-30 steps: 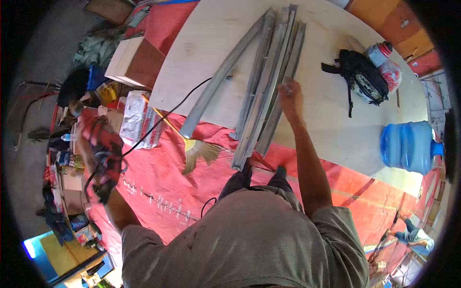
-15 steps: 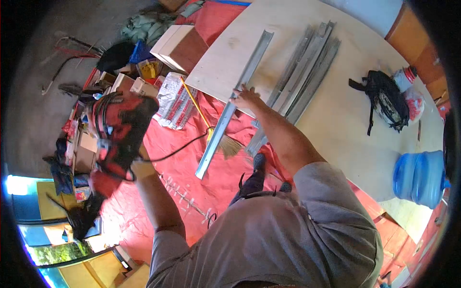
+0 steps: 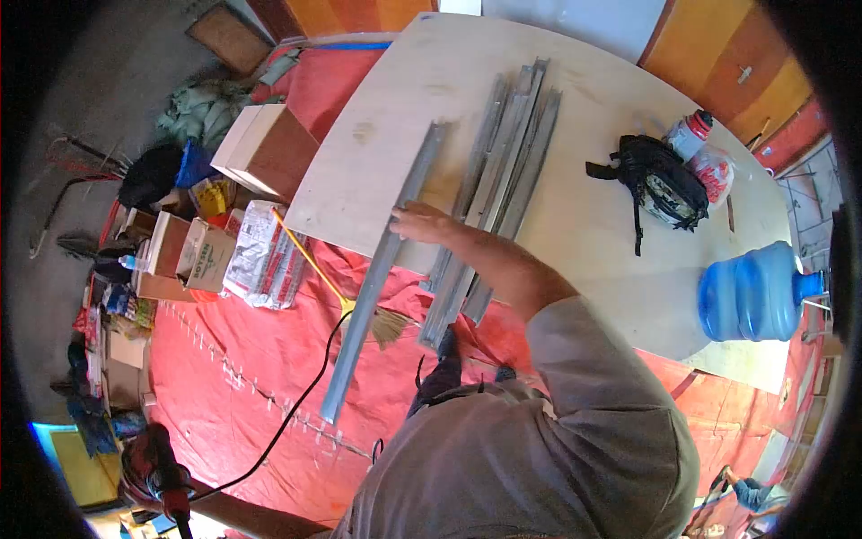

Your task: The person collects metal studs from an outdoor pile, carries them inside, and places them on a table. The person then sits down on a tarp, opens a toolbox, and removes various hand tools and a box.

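Observation:
At the lower left, my left hand [image 3: 148, 490] is closed on a red and black corded power tool [image 3: 162, 463]; the tool and shadow hide most of its fingers. My right hand [image 3: 418, 223] grips the edge of a long metal channel [image 3: 370, 292]. That channel lies slantwise, its far end on the pale tabletop [image 3: 593, 278] and its near end out over the red floor sheet. Several more metal channels [image 3: 494, 189] lie side by side to the right, beneath and beyond my right forearm.
A black bag [image 3: 660, 184], a red-capped bottle [image 3: 690, 133] and a large blue water jug [image 3: 750, 292] occupy the table's right side. On the left are a broom [image 3: 386, 325], a white box [image 3: 251, 148] and cartons [image 3: 206, 256]. A black cord [image 3: 292, 409] crosses the red sheet [image 3: 215, 359].
One channel has been drawn left, away from the others, and its near end now reaches farther down. My right hand moved left onto it. The power tool has dropped to the lower left.

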Available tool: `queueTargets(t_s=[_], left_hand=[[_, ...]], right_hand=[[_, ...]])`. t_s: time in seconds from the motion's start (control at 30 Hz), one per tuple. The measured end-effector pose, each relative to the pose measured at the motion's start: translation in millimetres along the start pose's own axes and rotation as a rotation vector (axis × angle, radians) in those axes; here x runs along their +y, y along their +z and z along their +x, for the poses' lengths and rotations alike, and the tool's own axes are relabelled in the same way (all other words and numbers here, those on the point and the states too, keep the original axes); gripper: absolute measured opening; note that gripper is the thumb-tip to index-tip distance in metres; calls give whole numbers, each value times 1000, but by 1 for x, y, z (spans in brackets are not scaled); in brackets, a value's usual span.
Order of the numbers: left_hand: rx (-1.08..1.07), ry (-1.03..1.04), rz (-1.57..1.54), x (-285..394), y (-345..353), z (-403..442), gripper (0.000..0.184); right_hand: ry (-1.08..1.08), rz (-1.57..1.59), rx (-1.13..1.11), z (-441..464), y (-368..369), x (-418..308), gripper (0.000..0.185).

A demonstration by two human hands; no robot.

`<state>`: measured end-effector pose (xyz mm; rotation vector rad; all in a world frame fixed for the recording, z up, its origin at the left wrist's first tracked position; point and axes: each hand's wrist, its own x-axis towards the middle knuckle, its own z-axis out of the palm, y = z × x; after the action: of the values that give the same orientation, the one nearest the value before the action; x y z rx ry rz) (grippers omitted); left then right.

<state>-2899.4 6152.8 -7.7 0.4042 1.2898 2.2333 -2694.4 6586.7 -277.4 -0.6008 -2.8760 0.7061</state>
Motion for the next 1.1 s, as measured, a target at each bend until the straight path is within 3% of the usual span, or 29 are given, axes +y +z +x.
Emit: queueTargets(t_s=[0.03, 0.1, 0.13, 0.23, 0.37, 0.43, 0.57, 0.7, 0.8, 0.83, 0.87, 0.9, 0.97, 1.0, 1.03, 1.1], left_hand=[[12, -8, 3, -3, -3, 0, 12], [22, -18, 7, -6, -5, 2, 12], [28, -18, 7, -7, -7, 3, 12], [27, -32, 12, -12, -6, 4, 13], [30, -41, 27, -16, -5, 3, 13], [32, -49, 33, -20, -2, 5, 13], [-5, -75, 51, -31, 10, 17, 14], [-66, -105, 64, -45, 28, 32, 14], [-146, -121, 65, -59, 49, 47, 15], [-176, -126, 70, -62, 57, 51, 15], [-210, -133, 76, -66, 68, 55, 15], [-256, -142, 81, -72, 79, 59, 15], [-357, -165, 81, -86, 112, 64, 15], [-408, -169, 79, -91, 130, 61, 16], [-454, -168, 74, -93, 147, 56, 16], [-557, -158, 64, -96, 184, 37, 16]], right_hand=[[-47, -4, -12, 1, -4, -1, 33], [-396, -229, 97, 7, -27, -7, 23], [-334, -186, -14, 7, -53, -21, 19], [-364, -298, 56, -6, -119, -10, 16], [-256, -362, 164, -38, -185, 70, 16], [-115, -307, 108, -60, -209, 103, 15], [70, -294, 42, -84, -209, 158, 15], [150, -308, 187, -98, -174, 179, 15], [291, -359, 88, -107, -170, 172, 31], [331, -431, 110, -103, -154, 190, 40], [344, -421, 156, -105, -151, 195, 61], [445, -322, 147, -102, -161, 176, 69], [361, -247, 390, -98, -160, 158, 72], [506, 124, 274, -112, -203, 80, 69], [419, 152, 339, -111, -203, 60, 60], [45, 335, 471, -109, -189, 31, 43]])
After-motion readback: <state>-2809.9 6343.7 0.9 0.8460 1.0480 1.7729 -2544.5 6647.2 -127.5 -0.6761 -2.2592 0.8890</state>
